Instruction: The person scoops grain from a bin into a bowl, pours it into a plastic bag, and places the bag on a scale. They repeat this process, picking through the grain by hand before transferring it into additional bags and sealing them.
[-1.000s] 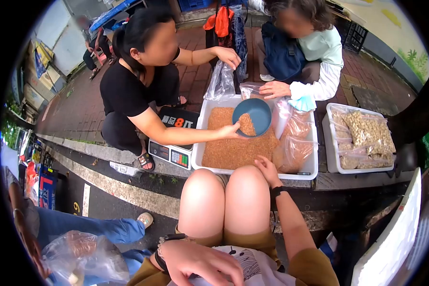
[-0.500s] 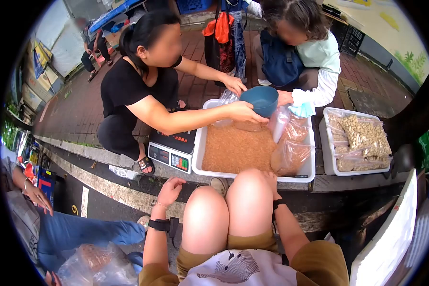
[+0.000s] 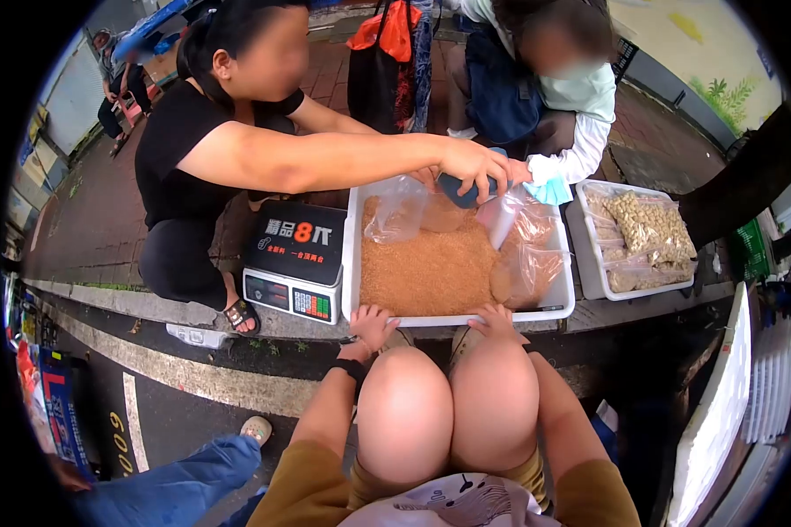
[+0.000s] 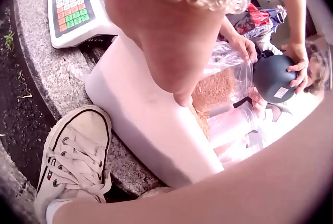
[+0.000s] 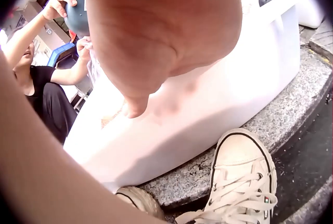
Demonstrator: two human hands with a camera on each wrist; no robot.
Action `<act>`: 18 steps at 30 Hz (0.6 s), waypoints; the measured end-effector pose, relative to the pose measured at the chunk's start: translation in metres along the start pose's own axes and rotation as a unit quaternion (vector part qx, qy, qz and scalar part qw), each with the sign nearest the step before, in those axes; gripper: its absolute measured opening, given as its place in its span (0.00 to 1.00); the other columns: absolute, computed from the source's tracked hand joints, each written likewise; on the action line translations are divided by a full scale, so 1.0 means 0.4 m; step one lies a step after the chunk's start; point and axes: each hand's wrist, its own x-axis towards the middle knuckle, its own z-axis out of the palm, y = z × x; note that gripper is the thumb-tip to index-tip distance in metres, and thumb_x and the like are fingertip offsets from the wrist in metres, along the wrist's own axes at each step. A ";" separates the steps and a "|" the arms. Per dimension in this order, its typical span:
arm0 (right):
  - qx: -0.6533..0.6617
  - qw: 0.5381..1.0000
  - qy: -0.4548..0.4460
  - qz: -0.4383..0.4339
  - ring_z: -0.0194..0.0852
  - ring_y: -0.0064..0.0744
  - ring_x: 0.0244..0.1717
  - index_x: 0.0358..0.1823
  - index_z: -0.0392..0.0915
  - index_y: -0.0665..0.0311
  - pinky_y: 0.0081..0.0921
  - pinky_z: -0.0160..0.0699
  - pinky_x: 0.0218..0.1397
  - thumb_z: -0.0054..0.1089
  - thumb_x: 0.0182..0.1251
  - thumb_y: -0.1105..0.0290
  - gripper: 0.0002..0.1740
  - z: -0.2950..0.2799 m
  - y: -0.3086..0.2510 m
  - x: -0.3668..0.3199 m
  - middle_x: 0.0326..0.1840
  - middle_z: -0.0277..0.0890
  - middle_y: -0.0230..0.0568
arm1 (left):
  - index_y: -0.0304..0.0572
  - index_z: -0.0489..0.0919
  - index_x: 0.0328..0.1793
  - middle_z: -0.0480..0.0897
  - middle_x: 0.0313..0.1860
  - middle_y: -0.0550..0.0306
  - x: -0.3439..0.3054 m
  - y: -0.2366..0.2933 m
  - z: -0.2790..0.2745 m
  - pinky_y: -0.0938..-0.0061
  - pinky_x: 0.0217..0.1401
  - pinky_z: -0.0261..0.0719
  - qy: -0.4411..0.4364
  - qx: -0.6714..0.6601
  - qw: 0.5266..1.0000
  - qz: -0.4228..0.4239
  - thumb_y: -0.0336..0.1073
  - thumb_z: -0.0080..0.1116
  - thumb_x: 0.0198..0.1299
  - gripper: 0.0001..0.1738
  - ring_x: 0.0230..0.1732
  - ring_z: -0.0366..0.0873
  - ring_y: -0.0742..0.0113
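Observation:
My left hand [image 3: 373, 325] rests on the near rim of a white plastic tub [image 3: 431, 321], fingers lying over the edge. Farther right along that rim, my right hand [image 3: 496, 322] rests the same way. Loose reddish-brown grains or flakes, too small to identify, fill the tub's left part [image 3: 426, 272]. Clear bags [image 3: 536, 268] of similar stuff lie at its right. Over the tub's far side, a person in black tips a dark blue bowl [image 4: 274, 78] at a clear plastic bag [image 4: 221, 63]. Both wrist views show my thumbs at the tub's edge.
A digital scale [image 3: 292, 263] stands left of the tub. To the right is a white crate [image 3: 593, 255] of bagged pale nuts or beans. Another person crouches opposite, white sleeve [image 3: 580, 162] near the bowl. My shoes [image 4: 78, 154] are by the curb.
My left hand has gone from my lap, past my left knee, onto the tub's rim. My right hand has come onto the rim too. The other person's bowl, first held level, is now tipped.

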 end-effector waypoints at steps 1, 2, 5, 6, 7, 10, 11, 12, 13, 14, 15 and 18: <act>0.010 1.000 -0.001 0.007 0.59 0.42 0.54 0.49 0.78 0.46 0.39 0.49 0.59 0.53 0.61 0.49 0.19 -0.011 -0.012 -0.005 0.48 0.71 0.32 | 0.56 0.80 0.42 0.73 0.46 0.62 -0.003 0.009 -0.009 0.60 0.55 0.58 0.011 -0.006 1.000 -0.003 0.59 0.51 0.54 0.21 0.52 0.64 0.58; 0.011 1.000 -0.008 0.012 0.59 0.42 0.54 0.49 0.78 0.46 0.39 0.49 0.59 0.53 0.61 0.49 0.19 -0.025 -0.022 -0.010 0.48 0.71 0.32 | 0.56 0.80 0.42 0.73 0.46 0.62 -0.008 0.014 -0.018 0.60 0.55 0.58 0.005 -0.010 1.000 -0.005 0.59 0.51 0.54 0.21 0.52 0.64 0.58; 0.032 0.999 -0.026 0.031 0.59 0.41 0.54 0.46 0.79 0.44 0.39 0.47 0.61 0.54 0.60 0.49 0.17 -0.039 -0.038 -0.002 0.48 0.72 0.31 | 0.57 0.80 0.43 0.73 0.46 0.62 -0.013 0.025 -0.038 0.60 0.55 0.57 0.053 -0.015 0.998 0.023 0.62 0.51 0.53 0.23 0.52 0.63 0.59; 0.034 0.998 -0.031 0.031 0.59 0.41 0.54 0.46 0.79 0.44 0.39 0.47 0.61 0.54 0.60 0.49 0.17 -0.034 -0.035 -0.001 0.48 0.72 0.31 | 0.57 0.80 0.43 0.73 0.46 0.62 -0.012 0.026 -0.043 0.60 0.55 0.57 0.049 -0.015 0.998 0.020 0.62 0.51 0.53 0.23 0.52 0.63 0.59; 0.033 0.998 -0.029 0.037 0.59 0.41 0.54 0.47 0.79 0.44 0.39 0.47 0.61 0.54 0.60 0.48 0.17 -0.031 -0.030 0.000 0.48 0.72 0.31 | 0.58 0.79 0.44 0.72 0.46 0.63 -0.011 0.028 -0.047 0.60 0.56 0.55 0.025 -0.012 1.000 0.009 0.62 0.51 0.53 0.23 0.53 0.62 0.58; 0.032 0.998 -0.031 0.044 0.58 0.42 0.54 0.47 0.79 0.44 0.41 0.47 0.61 0.54 0.60 0.48 0.18 -0.035 -0.036 0.000 0.48 0.72 0.32 | 0.60 0.79 0.44 0.72 0.45 0.64 -0.008 0.021 -0.030 0.60 0.56 0.54 0.006 -0.003 1.000 -0.001 0.63 0.51 0.53 0.23 0.52 0.62 0.58; 0.034 0.998 -0.026 0.039 0.58 0.42 0.54 0.47 0.78 0.45 0.41 0.47 0.61 0.54 0.60 0.48 0.18 -0.034 -0.035 0.000 0.48 0.72 0.32 | 0.60 0.79 0.44 0.73 0.44 0.63 -0.006 0.020 -0.031 0.60 0.55 0.55 0.000 0.010 1.000 0.000 0.64 0.49 0.53 0.24 0.51 0.63 0.58; 0.035 0.999 -0.022 0.034 0.58 0.42 0.55 0.47 0.78 0.45 0.41 0.47 0.61 0.53 0.61 0.49 0.17 -0.034 -0.033 -0.002 0.48 0.72 0.33 | 0.59 0.79 0.45 0.74 0.44 0.62 -0.005 0.022 -0.031 0.60 0.54 0.56 -0.004 0.021 1.000 0.001 0.65 0.47 0.54 0.25 0.50 0.63 0.57; 0.031 0.999 -0.025 0.031 0.58 0.42 0.55 0.47 0.78 0.45 0.41 0.47 0.61 0.53 0.61 0.49 0.17 -0.032 -0.035 -0.007 0.48 0.72 0.33 | 0.60 0.79 0.45 0.74 0.43 0.63 -0.004 0.021 -0.031 0.60 0.53 0.56 -0.008 0.022 1.000 0.000 0.66 0.46 0.53 0.26 0.50 0.63 0.58; 0.028 0.999 -0.026 0.031 0.58 0.42 0.55 0.47 0.78 0.45 0.41 0.46 0.61 0.53 0.61 0.49 0.17 -0.033 -0.038 -0.008 0.48 0.72 0.33 | 0.60 0.79 0.45 0.74 0.43 0.63 -0.008 0.020 -0.027 0.60 0.53 0.56 -0.003 0.021 1.000 -0.002 0.66 0.46 0.53 0.26 0.50 0.63 0.58; 0.024 0.999 -0.023 0.031 0.58 0.42 0.55 0.48 0.78 0.46 0.41 0.46 0.61 0.53 0.61 0.49 0.17 -0.036 -0.038 -0.004 0.48 0.71 0.33 | 0.60 0.79 0.45 0.74 0.43 0.63 -0.006 0.019 -0.022 0.60 0.52 0.56 -0.001 0.026 1.000 -0.006 0.67 0.46 0.53 0.26 0.50 0.63 0.58; 0.013 0.999 -0.018 0.031 0.57 0.41 0.56 0.48 0.78 0.47 0.40 0.46 0.60 0.51 0.62 0.48 0.19 -0.031 -0.038 -0.006 0.49 0.70 0.32 | 0.61 0.79 0.46 0.74 0.45 0.62 -0.003 0.020 -0.015 0.59 0.54 0.56 -0.009 0.042 0.999 -0.018 0.67 0.46 0.53 0.27 0.51 0.63 0.58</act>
